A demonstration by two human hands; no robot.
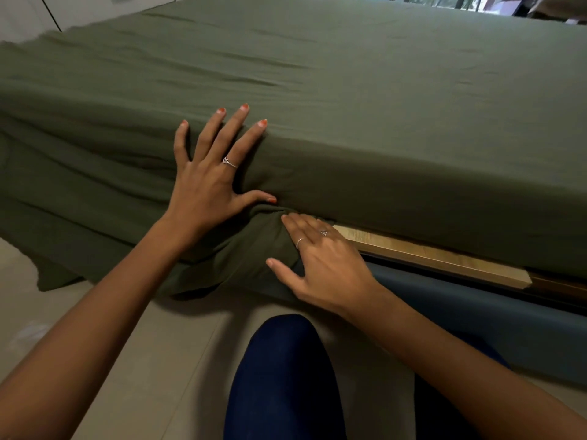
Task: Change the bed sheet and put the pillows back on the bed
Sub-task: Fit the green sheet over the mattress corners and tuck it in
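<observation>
Left hand (206,182) flat, fingers spread on green sheet (381,106), right hand (320,265) flat, pressing bunched sheet

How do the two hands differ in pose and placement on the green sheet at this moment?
The left hand lies flat with spread fingers against the mattress side, reaching its top edge; the right hand sits lower, at the mattress's bottom edge, its fingers pushing bunched green sheet under it beside the wooden frame. The left hand shows one ring, the right hand two. Both press the sheet with straight fingers, gripping nothing.
</observation>
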